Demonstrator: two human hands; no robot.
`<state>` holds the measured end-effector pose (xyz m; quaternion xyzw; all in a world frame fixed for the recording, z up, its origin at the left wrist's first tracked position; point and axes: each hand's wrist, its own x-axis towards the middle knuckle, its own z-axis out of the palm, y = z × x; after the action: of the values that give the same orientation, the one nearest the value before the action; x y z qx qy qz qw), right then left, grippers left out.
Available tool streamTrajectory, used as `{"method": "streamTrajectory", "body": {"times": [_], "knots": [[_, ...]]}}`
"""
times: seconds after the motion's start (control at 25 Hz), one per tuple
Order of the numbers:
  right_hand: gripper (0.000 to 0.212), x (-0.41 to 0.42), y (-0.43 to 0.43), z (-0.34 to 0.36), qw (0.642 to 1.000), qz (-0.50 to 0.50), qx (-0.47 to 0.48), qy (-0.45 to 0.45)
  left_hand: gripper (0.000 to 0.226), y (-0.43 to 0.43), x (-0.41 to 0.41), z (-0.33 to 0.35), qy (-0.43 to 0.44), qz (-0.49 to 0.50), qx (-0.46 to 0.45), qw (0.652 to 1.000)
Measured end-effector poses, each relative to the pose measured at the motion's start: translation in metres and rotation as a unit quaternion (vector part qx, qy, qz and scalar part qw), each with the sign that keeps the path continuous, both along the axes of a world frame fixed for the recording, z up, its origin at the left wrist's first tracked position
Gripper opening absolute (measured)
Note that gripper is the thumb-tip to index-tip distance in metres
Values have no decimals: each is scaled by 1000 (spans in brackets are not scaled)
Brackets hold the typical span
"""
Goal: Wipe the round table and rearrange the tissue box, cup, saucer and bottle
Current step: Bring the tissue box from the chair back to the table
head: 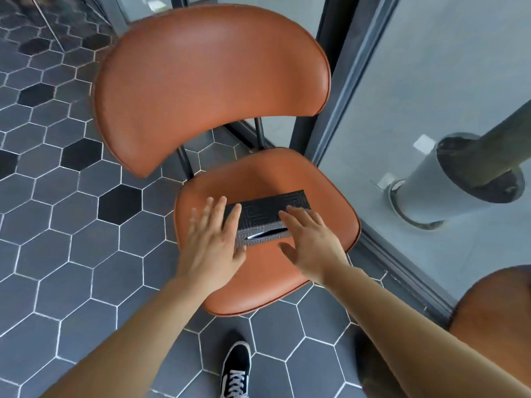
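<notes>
A black rectangular tissue box (265, 215) with a maze-like embossed pattern lies between the two hands, on the rust-orange padded leather chair seat (330, 234). The left hand (214, 245) is flat and spread, fingers straight, its forefinger laid over the box's left end and its thumb just under the near-left corner; its outer fingers lie past that end, over the seat. The right hand (311, 239) is likewise spread with straight fingers, its fingertips over the box's right end and its thumb splayed toward the left hand, just below the box's front face. Neither hand curls round the box (whether the fingers press on it or hover just above it cannot be told). The box's slotted side, with a sliver of white tissue showing, faces the gap between the two thumbs. Beyond the fingertips rises the curved rust-orange backrest (212, 81). Under both forearms lies the grey hexagon-tiled floor (71, 254), and between the forearms stands a black canvas shoe with white laces (235, 369). Out past the right hand, behind glass, is a grey cylindrical planter (431, 191)
</notes>
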<state>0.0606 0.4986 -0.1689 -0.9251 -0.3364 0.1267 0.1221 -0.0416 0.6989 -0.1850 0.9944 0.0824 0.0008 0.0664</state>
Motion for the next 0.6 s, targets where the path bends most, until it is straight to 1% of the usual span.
{"method": "streamTrajectory", "body": {"times": [0.16,0.28,0.36,0.44,0.6], "knots": [[87,43,25,-10,996,-1,-86,-20,94,16,39,-17,42,-13,-5,999],[95,68,31,-21,991,-3,-132,8,97,20,57,-30,94,-17,-17,995],[92,76,32,-29,991,8,-132,20,99,22,64,-38,107,-25,-21,994],[85,77,31,-33,993,14,-117,10,98,22,70,-38,114,-31,-35,992],[70,71,19,-28,997,2,-71,2,84,20,75,-23,106,-40,-48,992]]}}
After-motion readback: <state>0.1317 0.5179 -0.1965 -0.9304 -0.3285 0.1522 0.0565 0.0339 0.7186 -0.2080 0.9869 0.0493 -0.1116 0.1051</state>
